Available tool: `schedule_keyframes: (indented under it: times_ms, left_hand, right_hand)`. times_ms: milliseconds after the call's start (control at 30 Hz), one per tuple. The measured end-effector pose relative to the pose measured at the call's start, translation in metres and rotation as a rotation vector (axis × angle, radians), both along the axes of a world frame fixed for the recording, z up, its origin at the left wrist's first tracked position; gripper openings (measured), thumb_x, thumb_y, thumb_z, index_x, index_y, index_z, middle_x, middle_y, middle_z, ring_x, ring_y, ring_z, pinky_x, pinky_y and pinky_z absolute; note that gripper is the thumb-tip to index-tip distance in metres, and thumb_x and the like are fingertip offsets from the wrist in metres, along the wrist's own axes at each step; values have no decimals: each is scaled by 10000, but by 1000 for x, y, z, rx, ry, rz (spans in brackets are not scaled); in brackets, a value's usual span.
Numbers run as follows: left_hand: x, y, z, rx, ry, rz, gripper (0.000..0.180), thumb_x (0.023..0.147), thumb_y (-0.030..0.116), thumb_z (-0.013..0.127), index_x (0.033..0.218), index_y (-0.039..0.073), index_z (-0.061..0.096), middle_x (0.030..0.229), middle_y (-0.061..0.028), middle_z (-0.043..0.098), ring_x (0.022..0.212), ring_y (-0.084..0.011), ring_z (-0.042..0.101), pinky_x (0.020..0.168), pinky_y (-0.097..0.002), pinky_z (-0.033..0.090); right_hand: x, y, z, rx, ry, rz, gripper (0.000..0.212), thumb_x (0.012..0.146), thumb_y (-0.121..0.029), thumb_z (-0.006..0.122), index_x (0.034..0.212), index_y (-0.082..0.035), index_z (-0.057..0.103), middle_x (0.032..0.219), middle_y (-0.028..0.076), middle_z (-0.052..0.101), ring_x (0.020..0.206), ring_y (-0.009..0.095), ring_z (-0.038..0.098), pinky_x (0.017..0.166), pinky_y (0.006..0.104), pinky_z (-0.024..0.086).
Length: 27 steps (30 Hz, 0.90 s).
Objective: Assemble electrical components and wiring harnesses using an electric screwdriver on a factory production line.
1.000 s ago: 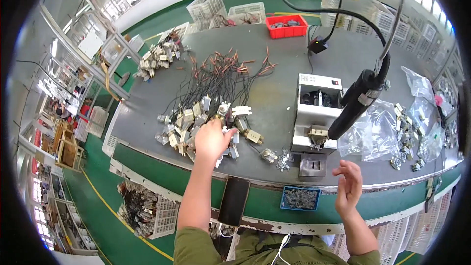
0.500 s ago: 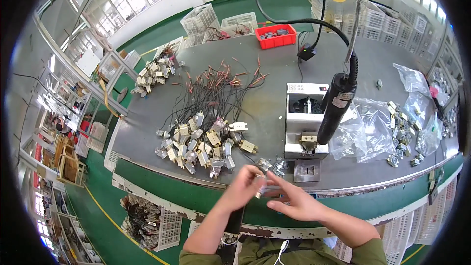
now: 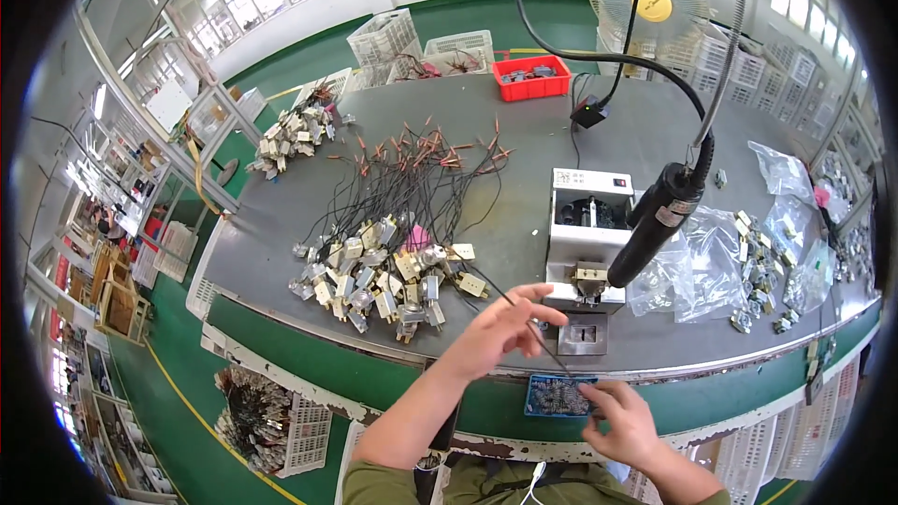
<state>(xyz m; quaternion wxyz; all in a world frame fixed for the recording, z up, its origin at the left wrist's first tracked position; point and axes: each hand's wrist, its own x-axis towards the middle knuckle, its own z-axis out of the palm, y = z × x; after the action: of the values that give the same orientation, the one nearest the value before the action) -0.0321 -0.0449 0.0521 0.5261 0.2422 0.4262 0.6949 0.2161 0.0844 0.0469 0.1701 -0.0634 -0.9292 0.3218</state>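
Note:
My left hand (image 3: 500, 335) hangs over the table's front edge with its fingers partly curled. A thin black cable (image 3: 486, 282) runs from the pile of metal-cased parts (image 3: 374, 276) to this hand, and its length shows again past the fingers, slanting down toward a small blue tray (image 3: 558, 396). The cable seems to lie between the fingers. My right hand (image 3: 622, 423) reaches the tray's right end, thumb and fingertips pinched together over the small metal pieces inside. Whatever is in the pinch is too small to make out.
A white bench machine (image 3: 587, 238) stands right of centre, a metal block (image 3: 583, 335) before it. A black cylindrical tool (image 3: 658, 224) hangs from a spring above. Plastic bags (image 3: 716, 257) and loose metal parts lie rightward. A red bin (image 3: 531, 78) sits at the back.
My hands have parted from a small clear-and-metal piece held between them. The left rose up and right; the right dropped to the blue tray. The view has shifted slightly.

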Motion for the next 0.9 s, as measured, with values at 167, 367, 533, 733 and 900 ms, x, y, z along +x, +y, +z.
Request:
schedule_keyframes:
  times_ms: [167,367,533,733,900]
  left_hand:
    - [31,2,25,110,-1,-17,362,1073,296,421,1353,69,391,1040,-159,670,701,-141,617,645,-265,500]
    - [3,-20,12,31,432,430,217,1067,176,438,1259,79,406,965,-161,679,753,-166,648,712,-309,544]
    - [-12,-59,-4,289,121,675,304,1068,322,418,1234,78,490,1037,-205,692,773,-240,693,726,-354,566]
    - [25,-63,30,-248,1666,472,288,860,128,716,1146,114,689,929,-76,701,732,-225,667,674,-333,489]
    - [33,-7,40,-31,1895,533,390,692,102,798,1060,211,731,779,32,624,734,-182,611,684,-346,461]
  right_hand:
    - [29,27,-3,24,82,-168,490,631,80,629,1092,-79,684,984,126,596,779,251,634,607,322,535]
    - [30,57,13,198,-2,-225,362,609,65,594,909,-87,729,928,103,602,733,227,605,606,319,489]
    - [-4,76,18,-295,99,-98,475,698,98,610,1139,-60,687,1203,130,651,970,197,653,794,286,516]
    - [-32,74,15,-558,42,60,507,899,55,587,1387,14,452,1344,137,591,1210,176,567,1020,312,448]
    - [-45,68,16,-713,-17,141,492,912,19,626,1378,2,472,1317,143,613,1188,200,589,1001,328,462]
